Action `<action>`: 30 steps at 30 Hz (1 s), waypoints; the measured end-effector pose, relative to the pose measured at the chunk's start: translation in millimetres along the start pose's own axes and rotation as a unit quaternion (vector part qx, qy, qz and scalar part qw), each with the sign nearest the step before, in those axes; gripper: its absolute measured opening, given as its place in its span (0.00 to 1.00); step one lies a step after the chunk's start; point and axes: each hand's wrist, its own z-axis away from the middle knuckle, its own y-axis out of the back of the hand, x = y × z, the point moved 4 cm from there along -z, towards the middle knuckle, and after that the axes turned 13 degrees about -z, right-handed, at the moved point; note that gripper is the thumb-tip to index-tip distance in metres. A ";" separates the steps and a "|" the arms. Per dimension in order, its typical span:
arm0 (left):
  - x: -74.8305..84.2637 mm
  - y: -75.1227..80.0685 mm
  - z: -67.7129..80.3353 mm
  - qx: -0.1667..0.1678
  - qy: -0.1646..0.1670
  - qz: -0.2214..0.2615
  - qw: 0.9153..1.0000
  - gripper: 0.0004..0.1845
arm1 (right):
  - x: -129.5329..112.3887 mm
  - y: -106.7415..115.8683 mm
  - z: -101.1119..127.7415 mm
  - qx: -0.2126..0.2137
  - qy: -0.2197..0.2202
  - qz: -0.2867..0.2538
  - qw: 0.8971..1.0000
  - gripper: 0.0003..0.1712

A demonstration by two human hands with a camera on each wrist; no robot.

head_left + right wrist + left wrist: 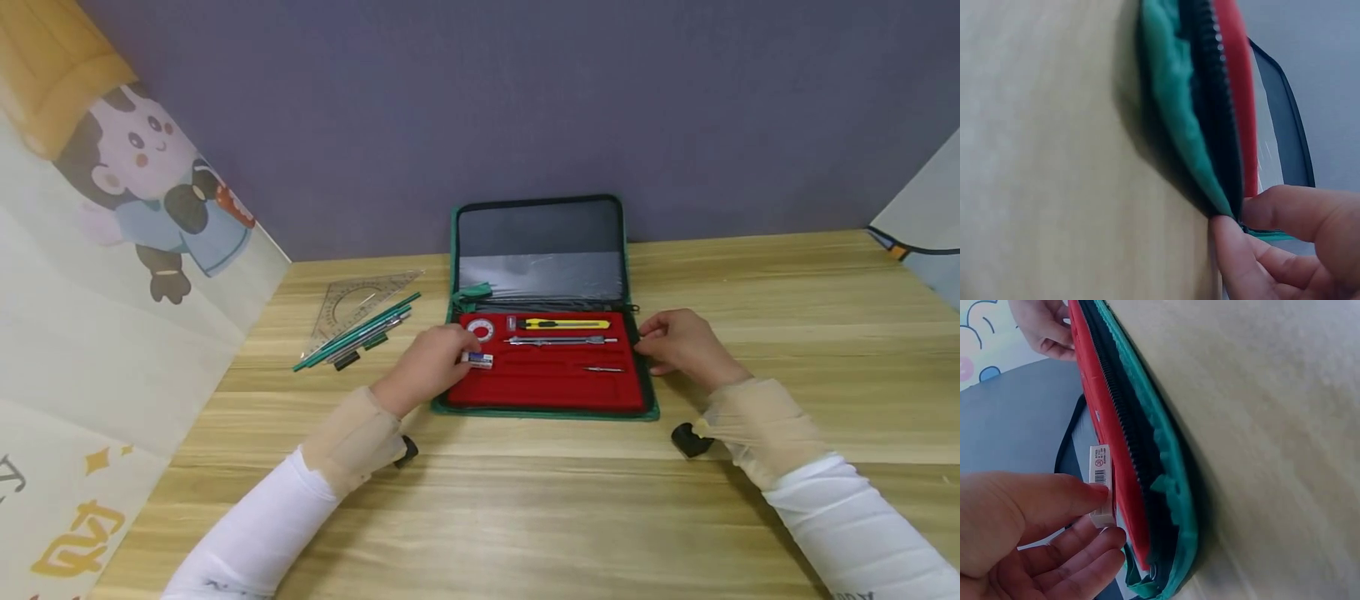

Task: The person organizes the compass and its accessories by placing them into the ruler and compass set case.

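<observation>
Left hand (pixel 426 367) is pinching a small white rectangular eraser (pixel 477 360) over the open green zip case's red tray (pixel 551 385), right hand (pixel 686 348) gripping its edge, pencils (pixel 358 334) waiting on the bench (pixel 525 500).

Both arms wear long white sleeves: left sleeve (pixel 258 533), right sleeve (pixel 862 525), smooth and close-fitting, each with small dark lettering near the lower frame edge, too small to read. Over each forearm end sits a beige, semi-sheer cuff band, left band (pixel 352 442) and right band (pixel 757 429), slightly wrinkled and overlapping the white fabric. A small black rounded unit is mounted under each wrist, left unit (pixel 406 451) and right unit (pixel 687 439); the left hand (pixel 427 367) and right hand (pixel 686 346) are bare, no rings or gloves visible.
</observation>
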 end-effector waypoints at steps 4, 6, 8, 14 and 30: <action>-0.3 -2.8 -0.7 0.011 0.004 0.007 1.000 0.08 | -0.2 -2.0 0.1 -0.002 0.000 -0.004 1.000 0.23; -0.9 -4.5 -0.9 0.010 0.007 0.011 1.000 0.08 | -0.5 -2.7 0.2 -0.002 0.000 -0.005 1.000 0.23; -1.2 -6.1 -1.1 0.010 0.008 0.011 1.000 0.07 | -0.8 -2.9 0.2 -0.002 -0.001 -0.004 1.000 0.23; -0.1 -7.6 -1.8 0.012 0.007 0.010 1.000 0.07 | -1.6 -2.2 1.7 0.002 -0.003 -0.008 1.000 0.24; -11.9 -0.2 10.8 0.030 -0.002 0.033 0.999 0.10 | 2.6 0.2 -0.6 -0.004 -0.004 -0.008 1.000 0.27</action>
